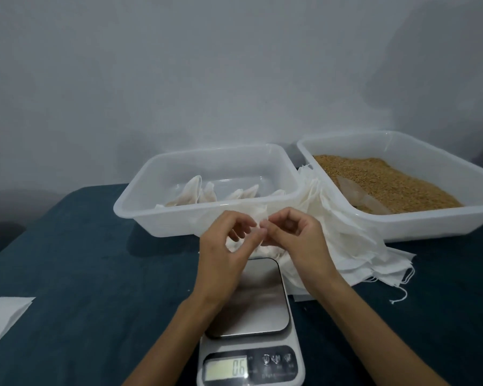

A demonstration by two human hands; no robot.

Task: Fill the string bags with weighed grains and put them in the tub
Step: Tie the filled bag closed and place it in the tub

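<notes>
Head view: left hand and right hand pinch a string bag above the scale, likely drawing it closed.

A plain grey-white wall fills the upper half of the frame, unmarked and evenly lit, with soft shadows darkening its upper right corner and its lower left edge. Below it, a table covered in dark teal cloth spans the lower half of the frame. The light is dim and diffuse, with a cool cast.
</notes>
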